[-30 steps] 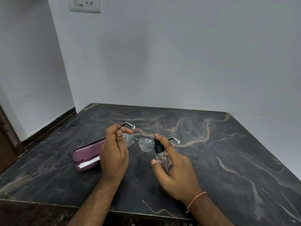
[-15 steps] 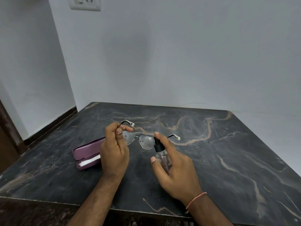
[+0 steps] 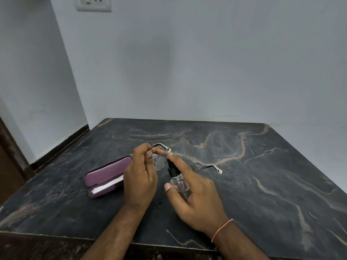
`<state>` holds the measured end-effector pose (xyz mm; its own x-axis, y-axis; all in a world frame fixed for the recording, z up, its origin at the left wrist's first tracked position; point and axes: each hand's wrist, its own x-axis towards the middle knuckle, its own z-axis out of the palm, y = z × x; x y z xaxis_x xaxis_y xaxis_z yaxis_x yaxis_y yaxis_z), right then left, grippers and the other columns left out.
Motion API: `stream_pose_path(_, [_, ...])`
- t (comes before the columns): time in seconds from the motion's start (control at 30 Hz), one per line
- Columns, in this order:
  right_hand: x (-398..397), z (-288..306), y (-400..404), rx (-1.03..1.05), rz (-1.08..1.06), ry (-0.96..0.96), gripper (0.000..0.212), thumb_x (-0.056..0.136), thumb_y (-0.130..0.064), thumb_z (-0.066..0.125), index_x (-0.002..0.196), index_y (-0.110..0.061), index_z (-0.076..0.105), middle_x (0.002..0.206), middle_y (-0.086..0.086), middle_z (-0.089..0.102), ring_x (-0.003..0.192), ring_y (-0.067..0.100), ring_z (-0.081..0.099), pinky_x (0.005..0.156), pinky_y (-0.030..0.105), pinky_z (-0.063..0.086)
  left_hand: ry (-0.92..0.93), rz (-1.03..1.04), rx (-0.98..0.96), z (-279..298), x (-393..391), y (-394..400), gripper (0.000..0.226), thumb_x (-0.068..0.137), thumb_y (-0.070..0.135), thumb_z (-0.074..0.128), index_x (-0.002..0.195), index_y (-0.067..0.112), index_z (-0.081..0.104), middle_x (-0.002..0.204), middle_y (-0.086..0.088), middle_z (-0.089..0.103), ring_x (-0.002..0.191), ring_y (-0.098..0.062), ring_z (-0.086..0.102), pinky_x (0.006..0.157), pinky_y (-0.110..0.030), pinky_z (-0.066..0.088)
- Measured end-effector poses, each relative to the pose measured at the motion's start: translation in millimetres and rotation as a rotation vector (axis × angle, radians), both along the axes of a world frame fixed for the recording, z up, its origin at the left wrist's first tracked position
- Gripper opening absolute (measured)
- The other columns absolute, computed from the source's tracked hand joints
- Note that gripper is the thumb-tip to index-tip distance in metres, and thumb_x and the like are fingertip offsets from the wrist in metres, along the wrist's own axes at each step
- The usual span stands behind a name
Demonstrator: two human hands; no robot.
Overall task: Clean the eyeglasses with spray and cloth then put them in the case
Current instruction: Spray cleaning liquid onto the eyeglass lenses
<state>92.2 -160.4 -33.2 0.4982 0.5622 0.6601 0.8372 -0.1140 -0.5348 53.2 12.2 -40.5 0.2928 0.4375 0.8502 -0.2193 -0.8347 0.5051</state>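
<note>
My left hand (image 3: pixel 139 177) pinches the eyeglasses (image 3: pixel 159 163) at their left hinge, holding them above the dark marble table (image 3: pixel 262 184). The white-tipped temples stick out toward the wall and to the right. My right hand (image 3: pixel 195 194) grips a small clear spray bottle (image 3: pixel 178 182) with a black pump top; its index finger lies on the pump, and the nozzle points at the left lens from close by. The right lens is hidden behind that hand. A purple eyeglass case (image 3: pixel 107 175) lies half open to the left, with a white cloth (image 3: pixel 109 185) showing in its gap.
The table's front edge (image 3: pixel 75 238) runs close to me. A white wall stands behind the table, with a socket plate (image 3: pixel 93 3) high up on the left. A dark skirting and a door frame run along the left side.
The spray bottle has moved left and closer to the glasses, now in front of the right lens. The glasses have turned a little in my left hand.
</note>
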Motion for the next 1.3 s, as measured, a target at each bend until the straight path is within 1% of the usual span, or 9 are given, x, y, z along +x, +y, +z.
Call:
stream_pose_path(0.13, [1.6, -0.5, 0.2, 0.008, -0.013, 0.02, 0.066, 0.098, -0.035, 0.071, 0.158, -0.049, 0.047, 0.058, -0.012, 0.052, 0.053, 0.01, 0.056, 0.057, 0.01, 0.035, 0.012, -0.011, 0.008, -2.4, 2.2, 0.3, 0.024, 0.119, 0.039, 0.035, 0.123, 0.022, 0.052, 0.098, 0.041, 0.063, 0.063, 0.009, 0.055, 0.052, -0.003, 0.034])
stream_pose_path(0.3, [1.5, 0.8, 0.1, -0.022, -0.041, 0.029, 0.058, 0.099, -0.038, 0.069, 0.153, -0.044, 0.05, 0.058, -0.012, 0.049, 0.055, 0.011, 0.055, 0.056, 0.017, 0.039, 0.053, -0.005, -0.013, -6.2, 2.5, 0.9, 0.015, 0.116, 0.031, 0.038, 0.124, 0.027, 0.05, 0.078, 0.028, 0.059, 0.056, -0.003, 0.05, 0.049, -0.013, 0.032])
stream_pose_path(0.4, [1.2, 1.0, 0.1, -0.01, -0.08, 0.008, 0.064, 0.1, -0.038, 0.067, 0.159, -0.046, 0.045, 0.059, -0.013, 0.049, 0.057, 0.01, 0.056, 0.056, 0.017, 0.042, 0.04, -0.019, 0.003, -4.3, 2.4, -1.4, 0.015, 0.115, 0.026, 0.039, 0.123, 0.024, 0.051, 0.095, 0.041, 0.063, 0.058, 0.007, 0.053, 0.051, -0.004, 0.032])
stream_pose_path(0.53, [3.2, -0.9, -0.4, -0.003, -0.072, 0.018, 0.076, 0.102, -0.04, 0.064, 0.169, -0.051, 0.029, 0.066, -0.009, 0.057, 0.06, 0.014, 0.058, 0.059, 0.03, 0.051, 0.035, -0.032, 0.021, -2.8, 1.4, -3.2, 0.016, 0.117, 0.03, 0.038, 0.124, 0.024, 0.051, 0.101, 0.046, 0.062, 0.064, 0.014, 0.056, 0.053, -0.001, 0.033])
stream_pose_path(0.6, [2.8, -0.8, -0.6, 0.005, -0.04, 0.028, 0.074, 0.101, -0.038, 0.066, 0.167, -0.052, 0.032, 0.068, -0.007, 0.062, 0.06, 0.014, 0.06, 0.06, 0.033, 0.053, 0.026, -0.036, 0.018, -2.1, 0.9, -3.5, 0.021, 0.118, 0.037, 0.035, 0.124, 0.025, 0.051, 0.103, 0.047, 0.062, 0.069, 0.017, 0.057, 0.056, 0.001, 0.035])
stream_pose_path(0.77, [3.0, -0.6, -1.0, 0.016, 0.011, 0.054, 0.063, 0.1, -0.032, 0.069, 0.157, -0.047, 0.046, 0.06, -0.004, 0.057, 0.054, 0.015, 0.058, 0.053, 0.024, 0.046, 0.032, -0.035, 0.006, -2.7, 1.5, -2.1, 0.021, 0.118, 0.038, 0.036, 0.124, 0.026, 0.051, 0.103, 0.045, 0.063, 0.061, 0.01, 0.055, 0.051, -0.003, 0.034])
stream_pose_path(0.93, [4.7, -1.6, -0.8, 0.02, -0.01, 0.061, 0.066, 0.101, -0.036, 0.067, 0.161, -0.049, 0.043, 0.061, -0.009, 0.056, 0.055, 0.013, 0.058, 0.056, 0.014, 0.038, 0.036, -0.028, -0.01, -2.4, 0.6, -2.7, 0.024, 0.118, 0.042, 0.034, 0.124, 0.026, 0.052, 0.099, 0.041, 0.065, 0.062, 0.012, 0.056, 0.052, -0.002, 0.033])
stream_pose_path(1.1, [6.4, -3.2, -1.8, 0.047, -0.062, 0.051, 0.069, 0.1, -0.038, 0.067, 0.163, -0.051, 0.041, 0.062, -0.012, 0.051, 0.055, 0.011, 0.054, 0.056, 0.014, 0.035, 0.055, -0.036, -0.01, -1.7, 0.2, -3.5, 0.023, 0.118, 0.043, 0.033, 0.124, 0.029, 0.051, 0.099, 0.036, 0.067, 0.061, 0.01, 0.057, 0.053, -0.002, 0.033])
stream_pose_path(1.3, [9.1, -4.9, 0.9, 0.031, -0.045, 0.056, 0.059, 0.101, -0.035, 0.068, 0.155, -0.045, 0.048, 0.057, -0.009, 0.051, 0.052, 0.014, 0.055, 0.055, 0.016, 0.036, 0.06, -0.038, 0.001, -2.9, 0.7, -3.6, 0.031, 0.118, 0.045, 0.03, 0.125, 0.025, 0.052, 0.088, 0.04, 0.064, 0.068, 0.022, 0.057, 0.055, 0.003, 0.033])
